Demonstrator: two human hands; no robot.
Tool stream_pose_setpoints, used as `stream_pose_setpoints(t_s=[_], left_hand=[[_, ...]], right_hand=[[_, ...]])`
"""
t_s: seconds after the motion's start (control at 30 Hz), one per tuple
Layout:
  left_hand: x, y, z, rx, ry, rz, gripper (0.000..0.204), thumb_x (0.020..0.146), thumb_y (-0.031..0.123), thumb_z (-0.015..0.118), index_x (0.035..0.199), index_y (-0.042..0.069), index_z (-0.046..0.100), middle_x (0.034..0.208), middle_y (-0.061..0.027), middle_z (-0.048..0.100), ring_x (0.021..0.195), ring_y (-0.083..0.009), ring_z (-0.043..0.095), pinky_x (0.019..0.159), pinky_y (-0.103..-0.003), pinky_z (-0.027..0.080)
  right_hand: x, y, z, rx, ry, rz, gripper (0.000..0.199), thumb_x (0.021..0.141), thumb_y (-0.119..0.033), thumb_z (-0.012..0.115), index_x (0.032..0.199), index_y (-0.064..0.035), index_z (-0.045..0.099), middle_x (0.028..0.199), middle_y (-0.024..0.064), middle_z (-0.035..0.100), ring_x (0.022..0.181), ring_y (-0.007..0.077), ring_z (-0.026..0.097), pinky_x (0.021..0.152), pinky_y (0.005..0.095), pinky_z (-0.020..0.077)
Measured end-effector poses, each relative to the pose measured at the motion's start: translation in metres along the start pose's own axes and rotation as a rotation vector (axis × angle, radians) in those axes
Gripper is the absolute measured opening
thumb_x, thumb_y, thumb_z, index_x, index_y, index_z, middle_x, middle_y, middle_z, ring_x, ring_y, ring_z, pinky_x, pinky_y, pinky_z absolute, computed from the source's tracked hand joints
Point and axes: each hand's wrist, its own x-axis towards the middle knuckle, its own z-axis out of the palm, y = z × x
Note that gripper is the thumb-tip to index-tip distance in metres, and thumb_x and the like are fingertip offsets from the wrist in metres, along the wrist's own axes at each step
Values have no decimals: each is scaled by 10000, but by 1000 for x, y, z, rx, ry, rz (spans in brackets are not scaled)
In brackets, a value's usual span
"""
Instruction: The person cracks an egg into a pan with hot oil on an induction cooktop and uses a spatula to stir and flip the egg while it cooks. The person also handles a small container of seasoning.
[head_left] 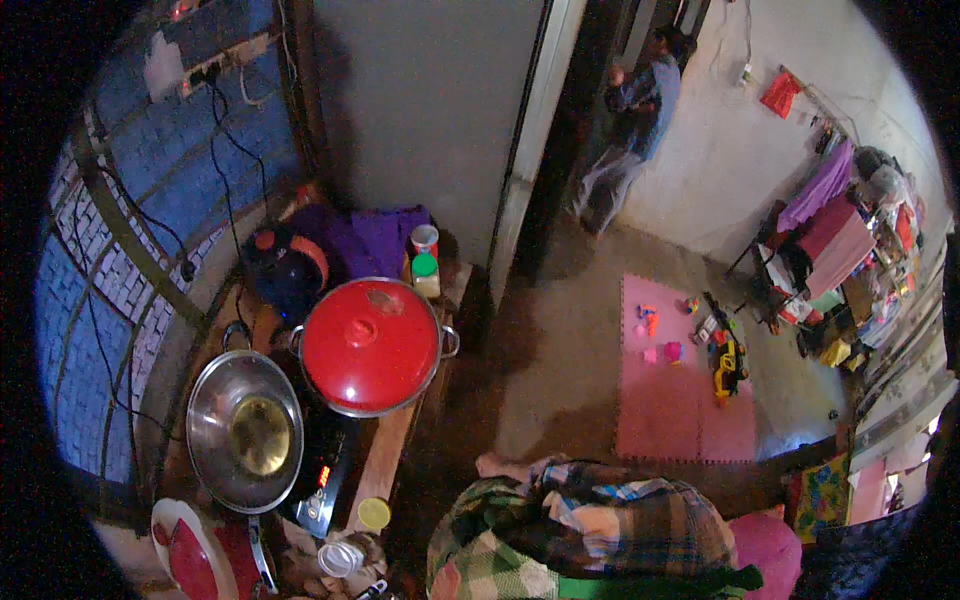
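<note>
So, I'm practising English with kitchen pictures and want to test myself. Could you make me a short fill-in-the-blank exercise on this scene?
1. The domed lid is coloured ____.
2. In the picture, the wok stands to the ____ of that lid.
3. The jar next to the can has a cap coloured ____.
4. The floor mat with toys on it is coloured ____.

Missing words: red; left; green; pink.
</note>
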Motion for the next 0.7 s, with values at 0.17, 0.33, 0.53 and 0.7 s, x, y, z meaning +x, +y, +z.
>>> stream_pose_setpoints(t_s=[0.17, 0.33, 0.53, 0.7], left_hand=[[1, 3, -19, -16, 31, -22, 728, 726, 408, 697, 1341, 185, 376, 1315, -71, 413, 1126, -228, 423, 876, -394, 383], [-1, 17, -100, -210, 168, -66, 726, 728, 445, 699, 1334, 196, 386, 1309, -62, 416, 1114, -216, 428, 867, -383, 385], [-10, 30, -148, -487, 232, -191, 687, 727, 499, 695, 1288, 204, 431, 1274, -45, 447, 1064, -193, 445, 823, -353, 391], [-45, 37, -147, -486, 150, -139, 638, 657, 566, 718, 1137, 194, 522, 1088, 16, 571, 971, -118, 460, 723, -262, 356]], right_hand=[[-1, -5, 1, -276, -42, 46, 292, 863, -335, 524, 767, -63, 565, 728, 104, 516, 641, 225, 476, 630, 382, 432], [-1, -3, 2, -333, -129, 21, 290, 861, -339, 525, 757, -70, 555, 725, 104, 510, 647, 223, 475, 634, 384, 431], [-1, 38, -3, -451, -239, -13, 289, 858, -344, 525, 744, -79, 542, 721, 103, 502, 654, 222, 475, 639, 388, 429], [-22, -44, -38, -3, -283, 48, 210, 807, -224, 583, 681, -56, 577, 644, 81, 558, 648, 231, 551, 639, 389, 449]])
